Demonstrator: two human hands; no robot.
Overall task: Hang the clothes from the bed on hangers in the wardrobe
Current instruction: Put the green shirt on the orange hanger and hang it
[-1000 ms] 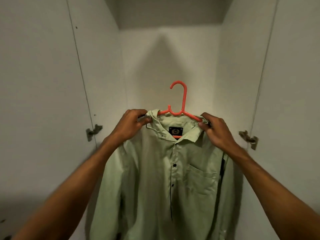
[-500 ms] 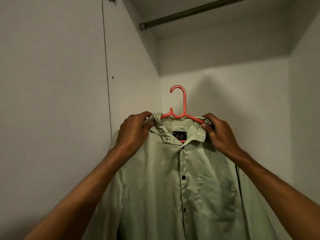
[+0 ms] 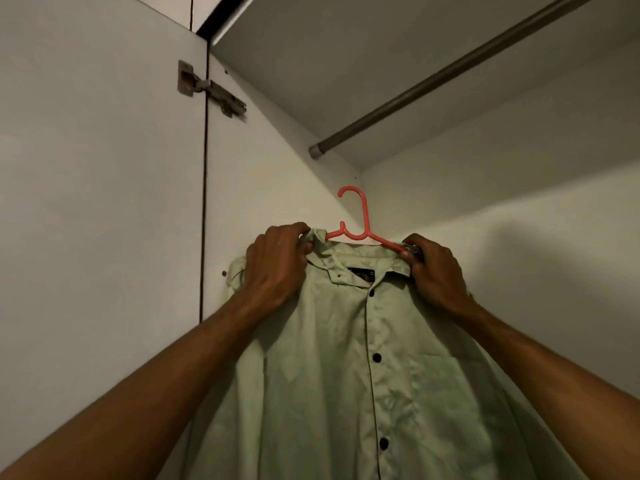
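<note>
Up went the green shirt (image 3: pixel 363 375) on its orange hanger (image 3: pixel 364 220), and it is nearer the wardrobe rail (image 3: pixel 450 74) now, but below it. The left hand (image 3: pixel 277 261) and right hand (image 3: pixel 436 268) each grip a shoulder end. Lift higher, keep it level, and drop the hook (image 3: pixel 351 191) over the rail.

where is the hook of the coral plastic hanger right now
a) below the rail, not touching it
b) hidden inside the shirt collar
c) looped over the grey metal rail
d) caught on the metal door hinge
A: the coral plastic hanger has its hook free in the air below the grey metal rail, while the left hand and right hand grip the pale green shirt at its shoulders.
</note>
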